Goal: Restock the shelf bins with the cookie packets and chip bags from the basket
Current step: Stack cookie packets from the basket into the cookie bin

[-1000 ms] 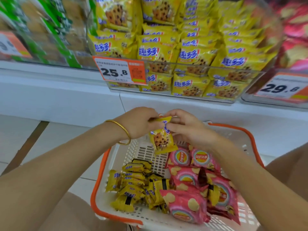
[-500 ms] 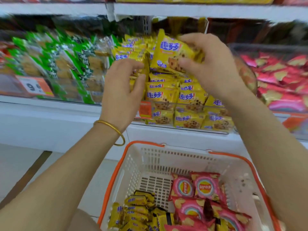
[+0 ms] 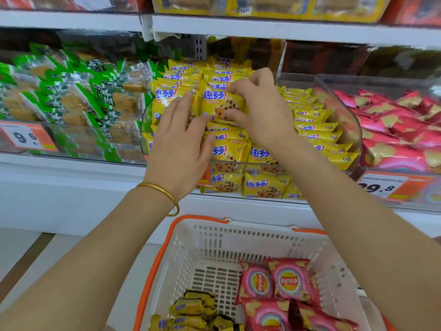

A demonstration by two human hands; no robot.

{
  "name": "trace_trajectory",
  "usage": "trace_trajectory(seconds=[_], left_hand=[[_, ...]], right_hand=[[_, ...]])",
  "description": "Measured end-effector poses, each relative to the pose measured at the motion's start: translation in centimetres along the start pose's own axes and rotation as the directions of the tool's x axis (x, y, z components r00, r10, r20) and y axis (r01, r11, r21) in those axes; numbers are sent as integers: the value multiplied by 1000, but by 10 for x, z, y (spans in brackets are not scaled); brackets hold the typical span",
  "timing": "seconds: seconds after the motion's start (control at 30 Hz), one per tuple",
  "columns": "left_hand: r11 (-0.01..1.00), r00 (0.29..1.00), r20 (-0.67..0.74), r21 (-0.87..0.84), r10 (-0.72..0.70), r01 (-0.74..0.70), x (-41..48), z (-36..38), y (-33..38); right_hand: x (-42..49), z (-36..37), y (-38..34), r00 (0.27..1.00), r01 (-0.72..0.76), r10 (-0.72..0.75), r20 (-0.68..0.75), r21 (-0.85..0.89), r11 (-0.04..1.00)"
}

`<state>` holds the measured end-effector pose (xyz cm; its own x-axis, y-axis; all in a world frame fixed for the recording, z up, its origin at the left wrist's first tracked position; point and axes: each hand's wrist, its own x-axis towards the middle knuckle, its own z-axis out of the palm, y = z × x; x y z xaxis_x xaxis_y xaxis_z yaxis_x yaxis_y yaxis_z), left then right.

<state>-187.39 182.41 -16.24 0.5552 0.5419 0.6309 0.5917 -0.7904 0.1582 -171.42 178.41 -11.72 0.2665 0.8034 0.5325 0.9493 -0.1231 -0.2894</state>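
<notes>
Head view: the left hand (image 3: 181, 142) is laid flat, fingers straight, against the standing packets (image 3: 167, 96) in the clear bin (image 3: 356, 125). Just right of it, the cookie packet (image 3: 220, 102) is held upright, pinched at its right edge between thumb and fingers of the right hand (image 3: 261, 111).

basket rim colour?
Orange rim on a white basket; shows best in the head view.

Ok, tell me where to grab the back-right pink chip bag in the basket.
Pinch the chip bag by its flat crimped top seam, coming down from above: its middle is puffed, its lower end lies under other bags, and the open basket leaves that top edge free.
</notes>
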Motion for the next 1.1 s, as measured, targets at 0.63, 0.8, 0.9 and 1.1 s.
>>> trace_trajectory(seconds=[0.63,0.8,0.9,1.1], left_hand=[[975,783,586,-62,210,-214,-122,-10,19],[998,654,754,-19,58,-66,-138,-2,17],[998,631,775,11,26,-55,-135,1,20],[998,588,808,18,19,-58,-127,9,20]], right_hand=[[-207,94,20,678,-59,-127,724,227,972],[-278,172,25,223,52,-77,972,67,996],[-311,193,24,142,159,54,988,-76,984],[-308,203,36,170,-50,37,985,-29,998]])
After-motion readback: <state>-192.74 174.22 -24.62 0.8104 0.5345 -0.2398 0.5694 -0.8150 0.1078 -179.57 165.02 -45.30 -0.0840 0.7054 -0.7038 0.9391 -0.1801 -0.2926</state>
